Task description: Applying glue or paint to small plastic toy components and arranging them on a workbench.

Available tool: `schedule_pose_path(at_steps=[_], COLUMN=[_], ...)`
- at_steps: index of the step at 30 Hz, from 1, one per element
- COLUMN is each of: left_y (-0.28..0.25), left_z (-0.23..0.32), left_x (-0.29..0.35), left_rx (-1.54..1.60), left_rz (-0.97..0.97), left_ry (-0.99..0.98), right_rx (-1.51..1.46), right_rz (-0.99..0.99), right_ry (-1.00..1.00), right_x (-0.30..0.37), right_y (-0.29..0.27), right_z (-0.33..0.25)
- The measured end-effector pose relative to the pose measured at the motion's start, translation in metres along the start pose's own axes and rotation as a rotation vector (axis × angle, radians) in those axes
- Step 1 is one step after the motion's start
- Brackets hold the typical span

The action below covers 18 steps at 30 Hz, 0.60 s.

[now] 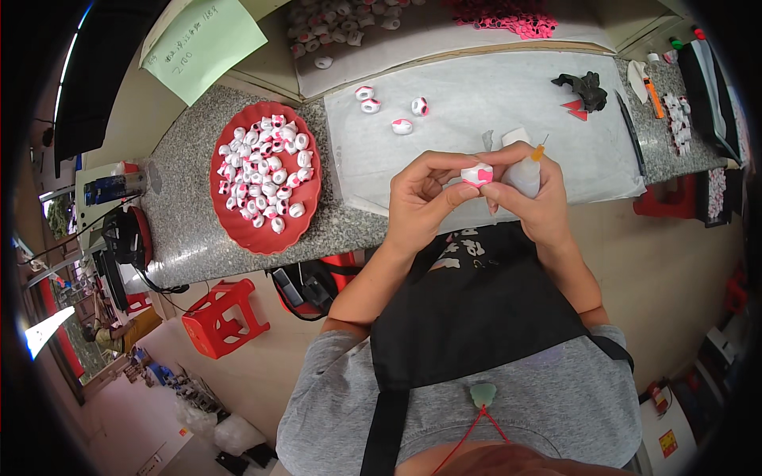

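Note:
A small rounded white piece with pink patches (pixel 478 175) is pinched between the fingertips of both my hands, above the white sheet (pixel 357 163). My left hand (pixel 425 194) is closed on its left side. The thumb of my right hand (pixel 540 206) presses its right side, and the same hand grips a translucent squeeze bottle (pixel 524 178). The bottle's orange needle tip (pixel 538 152) points up, away from the piece. Several similar white pieces (pixel 402 126) lie on the sheet beyond my left hand. A white block-like object (pixel 515 136) shows partly behind my fingers.
A red scalloped plate (pixel 313 198) heaped with similar pieces stands at left. Black crumpled material (pixel 589 91), red triangular bits (pixel 576 111) and a dark pen-like tool (pixel 630 131) lie at right. Piles of white pieces (pixel 333 24) and pink parts (pixel 516 20) fill the back shelf.

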<state>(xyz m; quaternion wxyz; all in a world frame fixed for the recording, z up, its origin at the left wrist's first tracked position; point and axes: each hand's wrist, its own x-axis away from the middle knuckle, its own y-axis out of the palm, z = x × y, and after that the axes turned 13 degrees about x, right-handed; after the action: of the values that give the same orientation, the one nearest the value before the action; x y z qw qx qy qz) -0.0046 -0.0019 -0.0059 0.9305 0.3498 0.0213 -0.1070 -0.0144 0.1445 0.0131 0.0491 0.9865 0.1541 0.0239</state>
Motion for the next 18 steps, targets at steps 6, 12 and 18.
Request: schedule_pose_path(at_steps=[6,12,18], left_y=[-0.007,-0.010,-0.019], left_z=[-0.006,-0.010,-0.013], left_x=[0.000,-0.004,-0.004], left_rx=[0.104,0.215,0.194], left_rz=[0.047,0.130,0.178], left_ry=[-0.064,-0.158,-0.169], right_rx=[0.071,-0.041,0.157], right_rz=[0.030,-0.016,0.086], right_ry=[-0.006,0.101,0.132], right_x=[-0.003,-0.008,-0.013], right_y=[0.002,0.001,-0.021], right_z=[0.004,0.007,0.005])
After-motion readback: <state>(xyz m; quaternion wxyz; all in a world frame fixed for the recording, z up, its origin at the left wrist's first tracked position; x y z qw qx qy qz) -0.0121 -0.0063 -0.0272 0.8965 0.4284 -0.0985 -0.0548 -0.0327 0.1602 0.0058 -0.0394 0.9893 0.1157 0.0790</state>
